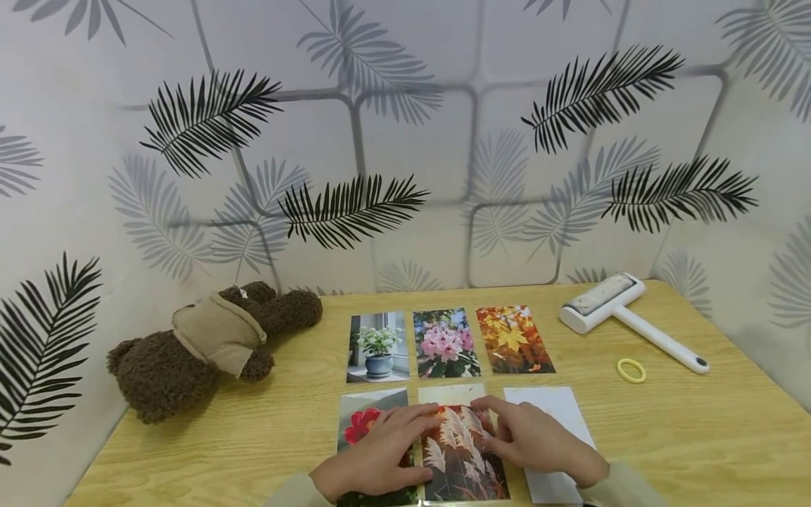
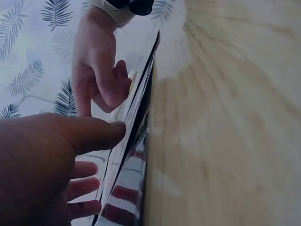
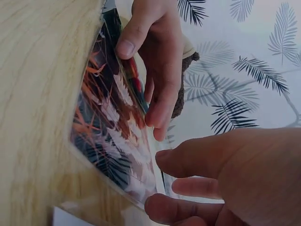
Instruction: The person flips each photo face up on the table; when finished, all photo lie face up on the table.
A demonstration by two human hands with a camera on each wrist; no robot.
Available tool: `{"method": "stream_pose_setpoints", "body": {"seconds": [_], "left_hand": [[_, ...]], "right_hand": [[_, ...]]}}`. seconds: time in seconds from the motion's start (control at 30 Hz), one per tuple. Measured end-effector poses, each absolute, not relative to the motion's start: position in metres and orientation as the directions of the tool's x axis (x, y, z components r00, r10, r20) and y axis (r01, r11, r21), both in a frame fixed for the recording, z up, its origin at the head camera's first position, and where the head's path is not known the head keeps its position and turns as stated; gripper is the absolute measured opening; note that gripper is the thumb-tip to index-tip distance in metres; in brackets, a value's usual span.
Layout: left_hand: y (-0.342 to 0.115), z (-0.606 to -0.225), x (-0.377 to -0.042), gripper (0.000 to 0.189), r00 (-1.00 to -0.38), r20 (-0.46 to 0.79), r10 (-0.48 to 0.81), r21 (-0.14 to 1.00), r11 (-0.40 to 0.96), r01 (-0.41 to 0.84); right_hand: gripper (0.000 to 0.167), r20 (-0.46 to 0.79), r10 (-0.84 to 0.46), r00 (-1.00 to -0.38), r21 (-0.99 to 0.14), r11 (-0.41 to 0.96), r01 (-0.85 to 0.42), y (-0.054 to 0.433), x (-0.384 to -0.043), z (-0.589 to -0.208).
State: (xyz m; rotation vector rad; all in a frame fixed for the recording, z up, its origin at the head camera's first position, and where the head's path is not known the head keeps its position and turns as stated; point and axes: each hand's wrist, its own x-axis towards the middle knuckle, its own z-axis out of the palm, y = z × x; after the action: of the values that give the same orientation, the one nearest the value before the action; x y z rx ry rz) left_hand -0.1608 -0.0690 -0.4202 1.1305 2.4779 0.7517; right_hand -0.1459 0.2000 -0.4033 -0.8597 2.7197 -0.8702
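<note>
In the head view, a photo card of pampas grass (image 1: 465,461) lies at the front middle, overlapping a pale card (image 1: 451,393) that shows above its top edge. My left hand (image 1: 386,451) rests on its left side, fingers stretched towards the upper left corner. The right hand (image 1: 538,440) touches the upper right side with loosely bent fingers. Under the left hand is a red flower card (image 1: 361,426), partly hidden. A white blank card (image 1: 557,408) lies beneath the right hand. In the right wrist view, both hands are at the pampas card (image 3: 110,122) with fingers apart.
Behind stand out three photo cards in a row: potted plant (image 1: 378,345), pink flowers (image 1: 446,341) and autumn leaves (image 1: 514,338). A brown teddy bear (image 1: 215,331) lies at left. At right are a white-handled roller brush (image 1: 633,320) and a yellow ring (image 1: 631,370).
</note>
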Motion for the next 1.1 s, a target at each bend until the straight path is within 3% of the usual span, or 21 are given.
{"method": "stream_pose_setpoints", "body": {"seconds": [0.27, 0.6, 0.97, 1.1], "left_hand": [[-0.066, -0.42, -0.155, 0.058, -0.639, 0.012, 0.769, 0.578, 0.516, 0.632], [-0.022, -0.405, -0.15, 0.05, -0.617, 0.057, 0.785, 0.454, 0.53, 0.717], [0.029, -0.404, -0.157, 0.045, -0.559, -0.006, 0.829, 0.381, 0.519, 0.765], [0.044, -0.403, -0.158, 0.047, -0.543, -0.023, 0.839, 0.301, 0.524, 0.797]], "right_hand": [[0.042, 0.026, -0.523, -0.852, -0.562, 0.697, -0.445, 0.212, -0.137, -0.399], [0.037, 0.043, -0.394, -0.918, -0.551, 0.757, -0.351, 0.265, -0.126, -0.402], [0.039, 0.017, -0.238, -0.971, -0.511, 0.833, -0.212, 0.299, -0.123, -0.402], [0.029, -0.008, -0.219, -0.976, -0.488, 0.852, -0.188, 0.304, -0.124, -0.402]]}}
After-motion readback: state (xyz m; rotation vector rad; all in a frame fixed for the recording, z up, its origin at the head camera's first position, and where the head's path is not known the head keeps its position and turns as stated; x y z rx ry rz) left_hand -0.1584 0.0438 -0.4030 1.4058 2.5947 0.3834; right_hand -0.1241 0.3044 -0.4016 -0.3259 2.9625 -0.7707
